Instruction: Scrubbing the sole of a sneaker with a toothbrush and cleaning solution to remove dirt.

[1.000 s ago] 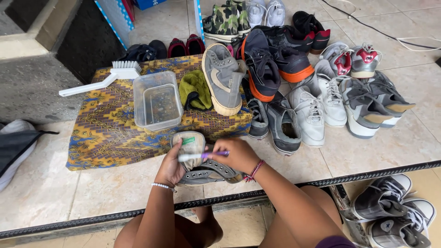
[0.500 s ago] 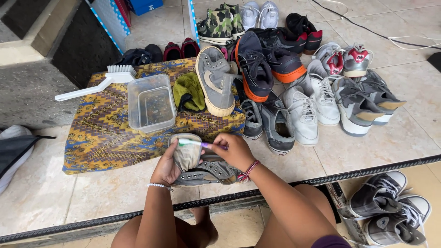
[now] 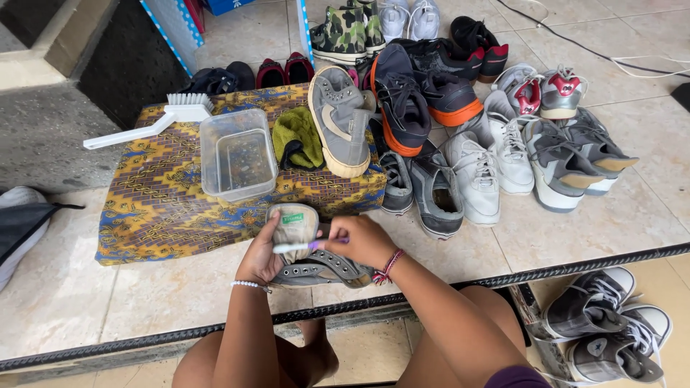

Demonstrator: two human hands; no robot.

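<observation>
Since a second ago the grey sneaker (image 3: 309, 248) has stayed at the near edge of the patterned cloth (image 3: 154, 212), heel turned up, while the toothbrush (image 3: 305, 246) has kept to the same heel area; the scrubbing looks to be going on at that one spot. The left hand (image 3: 260, 260) is closed around the sneaker's heel from the left, wrist bent, a bead bracelet just below it. The right hand (image 3: 366, 241) pinches the toothbrush handle, fingers curled, bristle end laid across the heel. Beyond the sneaker on the cloth stand a clear plastic tub (image 3: 237, 152), a green rag (image 3: 295, 135) and a white scrubbing brush (image 3: 154, 122)
</observation>
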